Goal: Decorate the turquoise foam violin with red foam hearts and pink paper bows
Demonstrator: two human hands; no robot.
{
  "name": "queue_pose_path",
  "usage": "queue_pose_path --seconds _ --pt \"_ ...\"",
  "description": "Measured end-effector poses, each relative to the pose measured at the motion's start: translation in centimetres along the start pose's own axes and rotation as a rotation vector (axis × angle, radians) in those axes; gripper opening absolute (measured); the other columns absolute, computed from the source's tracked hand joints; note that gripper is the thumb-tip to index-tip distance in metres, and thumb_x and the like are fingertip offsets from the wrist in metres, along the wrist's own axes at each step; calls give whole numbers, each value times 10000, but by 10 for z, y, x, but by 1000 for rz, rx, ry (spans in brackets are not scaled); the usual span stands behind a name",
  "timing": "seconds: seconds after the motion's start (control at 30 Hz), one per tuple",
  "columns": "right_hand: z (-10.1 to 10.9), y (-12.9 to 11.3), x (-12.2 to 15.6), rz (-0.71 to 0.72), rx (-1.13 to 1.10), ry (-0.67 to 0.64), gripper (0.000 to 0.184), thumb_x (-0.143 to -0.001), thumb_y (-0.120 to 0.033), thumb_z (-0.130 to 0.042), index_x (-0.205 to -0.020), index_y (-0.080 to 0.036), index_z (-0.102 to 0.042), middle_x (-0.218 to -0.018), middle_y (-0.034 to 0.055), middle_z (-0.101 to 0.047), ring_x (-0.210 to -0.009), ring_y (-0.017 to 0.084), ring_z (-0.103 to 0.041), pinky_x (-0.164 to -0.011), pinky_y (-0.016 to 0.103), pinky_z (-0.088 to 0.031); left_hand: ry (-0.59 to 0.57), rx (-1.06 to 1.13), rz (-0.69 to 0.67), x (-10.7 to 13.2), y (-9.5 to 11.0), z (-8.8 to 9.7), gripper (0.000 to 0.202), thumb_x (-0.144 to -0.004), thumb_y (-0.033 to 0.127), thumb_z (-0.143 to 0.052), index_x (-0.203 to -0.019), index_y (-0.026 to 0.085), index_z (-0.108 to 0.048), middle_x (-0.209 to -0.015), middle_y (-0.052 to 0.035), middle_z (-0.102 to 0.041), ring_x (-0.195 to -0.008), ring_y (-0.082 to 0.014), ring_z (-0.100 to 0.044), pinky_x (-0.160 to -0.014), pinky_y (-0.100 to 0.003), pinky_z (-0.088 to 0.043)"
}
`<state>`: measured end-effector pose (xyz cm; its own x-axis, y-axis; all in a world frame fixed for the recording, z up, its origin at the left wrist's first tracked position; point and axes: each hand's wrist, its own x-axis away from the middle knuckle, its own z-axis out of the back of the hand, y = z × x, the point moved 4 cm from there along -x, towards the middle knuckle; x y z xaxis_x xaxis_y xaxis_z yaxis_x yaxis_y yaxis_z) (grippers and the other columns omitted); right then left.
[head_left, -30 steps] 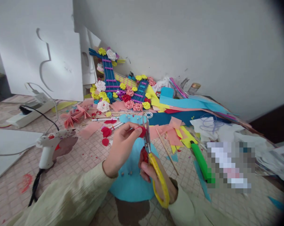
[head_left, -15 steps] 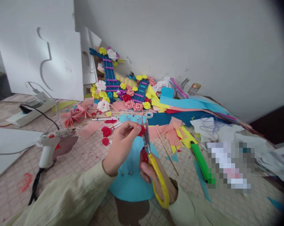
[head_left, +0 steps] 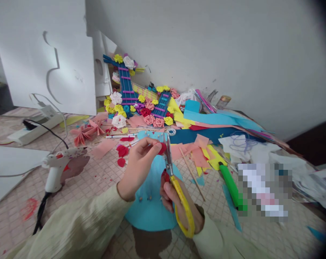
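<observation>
A small piece of red paper (head_left: 162,148) is pinched between the thumb and fingers of my left hand (head_left: 143,162). My right hand (head_left: 176,198) is closed round the yellow handles of a pair of scissors (head_left: 167,154). The blades point up and away, right beside the red paper. Another bit of red (head_left: 166,177) shows by my right fingers; how it is held is hidden. Beneath both hands lies a light blue guitar-shaped cutout (head_left: 149,216) with small pins. Cut red petals (head_left: 121,162) rest on the table left of my left hand.
On the left stand a white glue gun (head_left: 53,172) and a power strip (head_left: 35,126). Decorated paper guitars (head_left: 127,86) with paper flowers lean at the back. A green cutter (head_left: 233,187), a thin stick (head_left: 191,172) and pink scraps (head_left: 200,154) lie on the right.
Both hands stay almost in place. The scissors' blades have shifted very slightly beside the red paper, and my right fingers have moved a little.
</observation>
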<state>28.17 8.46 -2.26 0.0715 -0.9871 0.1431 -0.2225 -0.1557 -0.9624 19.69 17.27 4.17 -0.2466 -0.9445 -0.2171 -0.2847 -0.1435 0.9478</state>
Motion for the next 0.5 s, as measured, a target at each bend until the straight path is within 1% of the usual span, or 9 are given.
queue_pose_path --seconds 0.17,0.27,0.33,0.43,0.5 --pt "3 -4 -1 53 47 -23 364 -778 -544 -444 -714 -201 -338 -554 -75 -302 -379 36 -273 -345 198 -183 -5 0 -6 -1 3 1 116 -735 246 -574 -659 164 -542 -683 0 -560 -665 -116 -521 -621 -240 -417" --pt "12 -10 -4 81 46 16 370 -769 -557 -439 -728 -199 -358 -577 -72 -321 -370 32 -293 -345 196 -202 -16 -46 -6 -3 8 2 112 -711 242 -599 -642 163 -560 -697 -3 -574 -662 -117 -534 -621 -237 -425" --pt "23 -19 -4 104 31 70 395 -742 -592 -437 -735 -202 -372 -571 -72 -336 -349 34 -290 -332 199 -185 -70 -105 22 -5 10 2 110 -697 252 -613 -640 162 -581 -685 -8 -592 -652 -124 -548 -612 -239 -431" --pt "48 -39 2 137 72 177 405 -701 -603 -465 -715 -207 -378 -529 -74 -339 -336 53 -294 -338 214 -188 -209 -247 65 -9 11 2 124 -691 283 -618 -646 167 -626 -681 -31 -636 -670 -151 -580 -612 -251 -439" --pt "70 -50 13 128 173 317 364 -721 -565 -456 -711 -205 -403 -536 -60 -382 -341 57 -290 -349 220 -199 -307 -354 65 -10 8 3 136 -689 299 -617 -635 180 -651 -688 -40 -661 -674 -162 -594 -608 -253 -440"
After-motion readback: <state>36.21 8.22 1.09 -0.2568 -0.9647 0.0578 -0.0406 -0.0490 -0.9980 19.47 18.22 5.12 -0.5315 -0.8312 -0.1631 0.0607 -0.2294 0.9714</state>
